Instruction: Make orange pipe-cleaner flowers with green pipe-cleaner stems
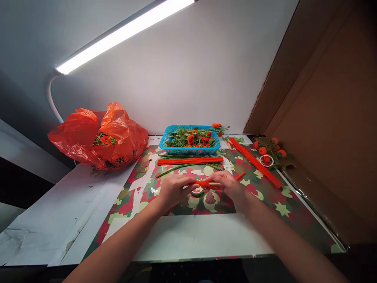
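Near the middle of the table, my left hand (176,189) pinches the left end of an orange fuzzy strip (202,183). The strip is wound round a thin wooden stick (216,184), and my right hand (231,185) has its fingers closed on that stick. Under the hands lies a roll of green tape (197,192), partly hidden. Just beyond them are a bundle of orange stems (190,160) and some green stems (176,168). A short orange piece (240,176) rests beside my right hand.
A blue basket (191,150) of orange flowers stands at the back. On the left is a red plastic bag (123,141) with more inside. Another orange bundle (256,163), flowers (263,150) and a white ring (266,164) lie right, near a cardboard wall (324,118). A lamp (126,37) hangs above.
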Available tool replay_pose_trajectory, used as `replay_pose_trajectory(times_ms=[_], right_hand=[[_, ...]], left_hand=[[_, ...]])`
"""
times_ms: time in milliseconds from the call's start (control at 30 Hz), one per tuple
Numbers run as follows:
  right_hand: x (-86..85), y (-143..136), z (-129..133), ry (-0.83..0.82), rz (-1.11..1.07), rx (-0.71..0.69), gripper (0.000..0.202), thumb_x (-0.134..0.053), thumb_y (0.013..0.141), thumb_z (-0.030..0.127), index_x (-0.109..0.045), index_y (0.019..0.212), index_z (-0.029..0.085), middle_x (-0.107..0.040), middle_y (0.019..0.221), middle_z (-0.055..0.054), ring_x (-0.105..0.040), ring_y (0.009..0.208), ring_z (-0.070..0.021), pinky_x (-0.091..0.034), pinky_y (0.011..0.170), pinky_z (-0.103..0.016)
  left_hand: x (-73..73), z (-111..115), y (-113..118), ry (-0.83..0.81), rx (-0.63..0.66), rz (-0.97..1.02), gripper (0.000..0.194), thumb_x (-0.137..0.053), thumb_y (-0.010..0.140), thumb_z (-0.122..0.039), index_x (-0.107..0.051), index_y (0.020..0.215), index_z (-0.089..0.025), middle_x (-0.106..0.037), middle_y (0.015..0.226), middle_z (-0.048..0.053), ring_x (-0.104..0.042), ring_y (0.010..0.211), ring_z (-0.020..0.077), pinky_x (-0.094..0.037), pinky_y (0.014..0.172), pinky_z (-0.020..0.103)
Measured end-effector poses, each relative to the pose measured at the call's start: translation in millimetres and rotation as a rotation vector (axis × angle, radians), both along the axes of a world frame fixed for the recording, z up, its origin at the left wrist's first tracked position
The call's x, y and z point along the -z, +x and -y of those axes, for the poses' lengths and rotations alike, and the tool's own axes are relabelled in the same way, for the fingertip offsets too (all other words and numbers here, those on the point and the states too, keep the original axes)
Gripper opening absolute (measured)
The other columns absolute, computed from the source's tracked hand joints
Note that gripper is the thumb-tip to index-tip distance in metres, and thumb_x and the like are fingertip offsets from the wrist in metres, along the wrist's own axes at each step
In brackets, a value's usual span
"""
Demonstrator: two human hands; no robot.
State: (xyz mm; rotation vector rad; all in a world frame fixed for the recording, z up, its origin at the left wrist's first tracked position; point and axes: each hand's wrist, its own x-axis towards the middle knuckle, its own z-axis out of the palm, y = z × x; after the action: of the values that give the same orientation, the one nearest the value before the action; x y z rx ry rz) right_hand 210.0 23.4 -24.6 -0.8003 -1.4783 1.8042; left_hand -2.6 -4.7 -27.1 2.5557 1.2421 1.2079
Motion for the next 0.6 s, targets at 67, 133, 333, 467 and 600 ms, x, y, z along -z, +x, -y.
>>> replay_pose_trajectory(times_ms=[67, 133, 333, 467, 600], right_hand=[[0.7, 3, -3, -0.043, 0.046, -0.044, 0.034, -0.073, 0.07, 0.047, -0.072, 0.075, 0.013, -0.069, 0.068, -0.004, -0.065, 0.062, -0.0149, -0.052, 0.067, -0.03], [1.4, 5, -4, -0.059, 0.107, -0.079, 0.032, -0.078, 0.065, 0.042, -0.071, 0.072, 0.012, -0.068, 0.063, -0.004, -0.063, 0.058, -0.0141, -0.051, 0.062, -0.028], [-6.4, 4, 1, -0.101, 0.216, -0.237, 0.036, -0.073, 0.071, 0.043, -0.067, 0.09, 0.013, -0.065, 0.066, 0.0, -0.06, 0.059, -0.0109, -0.047, 0.06, -0.024], [-11.4, 5, 5, 0.049, 0.369, -0.303, 0.025, -0.059, 0.083, 0.04, -0.06, 0.08, 0.015, -0.059, 0.065, 0.002, -0.051, 0.053, -0.0075, -0.039, 0.049, -0.019], [-10.7, 6, 8, 0.121, 0.465, -0.275, 0.013, -0.051, 0.087, 0.03, -0.057, 0.088, 0.018, -0.057, 0.064, 0.004, -0.045, 0.047, -0.0065, -0.033, 0.043, -0.018]], left_hand=[[-0.4, 0, -1, 0.158, 0.012, -0.113, 0.027, -0.054, 0.089, -0.038, -0.071, 0.077, -0.02, -0.064, 0.057, -0.001, -0.051, 0.048, 0.0076, -0.036, 0.05, 0.02], [-0.8, 0, -2, 0.264, 0.037, -0.22, 0.028, -0.052, 0.091, -0.037, -0.07, 0.078, -0.021, -0.062, 0.054, -0.002, -0.05, 0.046, 0.0074, -0.035, 0.051, 0.021], [0.5, 1, 0, 0.4, 0.062, -0.338, 0.027, -0.051, 0.092, -0.036, -0.069, 0.079, -0.021, -0.053, 0.048, -0.004, -0.048, 0.045, 0.0079, -0.031, 0.049, 0.022], [3.3, 2, 3, 0.412, 0.045, -0.345, 0.027, -0.051, 0.092, -0.037, -0.068, 0.076, -0.021, -0.053, 0.048, -0.004, -0.048, 0.045, 0.008, -0.029, 0.049, 0.023], [5.8, 1, 3, 0.4, 0.043, -0.355, 0.027, -0.052, 0.091, -0.037, -0.067, 0.075, -0.021, -0.053, 0.048, -0.005, -0.049, 0.045, 0.008, -0.029, 0.048, 0.024]])
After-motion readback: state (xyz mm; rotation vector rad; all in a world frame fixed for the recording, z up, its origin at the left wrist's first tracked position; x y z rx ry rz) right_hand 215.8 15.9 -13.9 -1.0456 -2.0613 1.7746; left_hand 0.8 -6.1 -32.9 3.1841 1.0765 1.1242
